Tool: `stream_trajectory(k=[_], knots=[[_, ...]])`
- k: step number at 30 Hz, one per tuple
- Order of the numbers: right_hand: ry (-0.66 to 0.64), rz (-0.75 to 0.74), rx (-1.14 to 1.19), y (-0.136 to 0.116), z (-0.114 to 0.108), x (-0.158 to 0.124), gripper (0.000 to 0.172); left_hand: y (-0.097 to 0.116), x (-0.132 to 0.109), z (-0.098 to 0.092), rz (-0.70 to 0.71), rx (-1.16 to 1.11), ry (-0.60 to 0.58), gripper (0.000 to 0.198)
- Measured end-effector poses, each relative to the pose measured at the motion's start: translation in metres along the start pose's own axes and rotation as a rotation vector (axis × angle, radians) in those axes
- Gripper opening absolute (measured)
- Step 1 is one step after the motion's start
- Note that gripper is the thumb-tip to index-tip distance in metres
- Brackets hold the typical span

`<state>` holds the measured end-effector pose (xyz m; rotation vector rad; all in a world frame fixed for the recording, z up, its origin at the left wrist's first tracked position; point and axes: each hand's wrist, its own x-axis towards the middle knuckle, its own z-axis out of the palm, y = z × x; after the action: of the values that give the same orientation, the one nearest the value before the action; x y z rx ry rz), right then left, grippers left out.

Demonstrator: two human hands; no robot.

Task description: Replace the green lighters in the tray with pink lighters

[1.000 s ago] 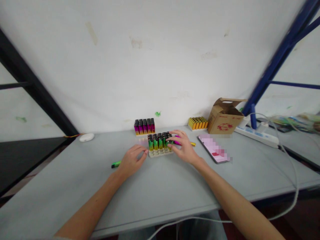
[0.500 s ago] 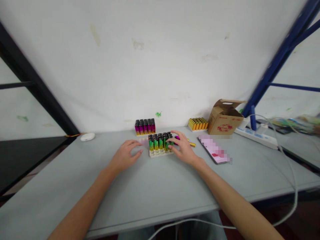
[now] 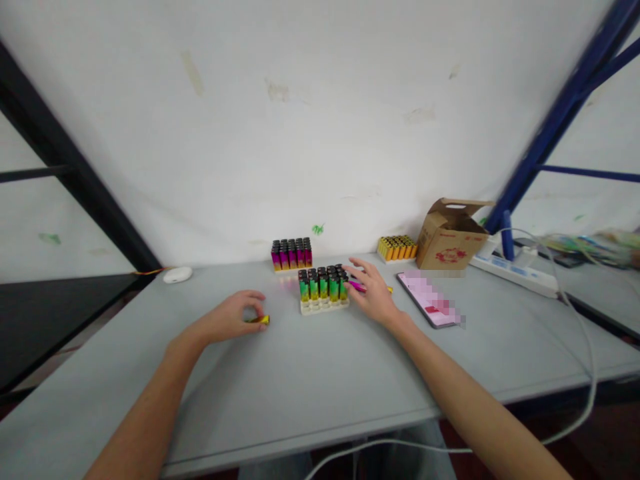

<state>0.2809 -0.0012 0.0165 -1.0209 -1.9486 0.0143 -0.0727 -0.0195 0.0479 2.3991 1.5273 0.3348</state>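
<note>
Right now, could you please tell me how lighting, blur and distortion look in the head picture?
Head view throughout: light on the wall is soft; a faint shadow falls beside the left forearm; pink sheen tints the table by the purple lighters; the held lighter shows little detail; the phone is partly pixelated; far-right items are blurred; the blue post leans, possibly lens-stretched.

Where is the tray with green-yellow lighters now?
In the head view, the tray is central, between left hand and right hand, in front of purple lighters.
</note>
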Motion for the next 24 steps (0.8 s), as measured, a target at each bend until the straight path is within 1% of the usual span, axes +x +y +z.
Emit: stream_trajectory(k=[2, 4, 7, 10, 14, 17, 19, 20, 22, 24], knots=[[0.08, 0.09, 0.036, 0.011, -0.005, 0.003, 0.032, 0.001, 0.003, 0.004, 0.037, -0.001, 0.021, 0.031], [0.099, 0.166, 0.051, 0.023, -0.009, 0.005, 0.03, 0.003, 0.007, 0.009, 0.093, 0.0, 0.084, 0.03], [0.0, 0.221, -0.007, 0.037, -0.011, 0.005, 0.032, 0.009, 0.013, 0.017, 0.174, -0.022, 0.224, 0.029], [-0.112, 0.194, -0.137, 0.04, -0.011, 0.001, 0.028, 0.019, 0.017, 0.023, 0.222, -0.063, 0.342, 0.028], [-0.204, 0.131, -0.238, 0.034, -0.009, -0.004, 0.026, 0.031, 0.017, 0.028, 0.265, -0.085, 0.422, 0.029], [-0.222, 0.117, -0.233, 0.032, -0.007, -0.005, 0.022, 0.039, 0.017, 0.032, 0.298, -0.073, 0.45, 0.03], [-0.184, 0.135, -0.171, 0.032, -0.005, -0.003, 0.021, 0.042, 0.016, 0.035, 0.316, -0.075, 0.478, 0.03], [-0.142, 0.163, -0.114, 0.032, -0.004, -0.002, 0.021, 0.044, 0.016, 0.036, 0.324, -0.081, 0.501, 0.029], [-0.037, 0.27, 0.07, 0.033, -0.002, 0.002, 0.026, 0.046, 0.016, 0.038, 0.336, -0.103, 0.551, 0.027], [0.051, 0.425, 0.337, 0.032, -0.001, 0.006, 0.035, 0.048, 0.016, 0.04, 0.347, -0.131, 0.579, 0.024]])
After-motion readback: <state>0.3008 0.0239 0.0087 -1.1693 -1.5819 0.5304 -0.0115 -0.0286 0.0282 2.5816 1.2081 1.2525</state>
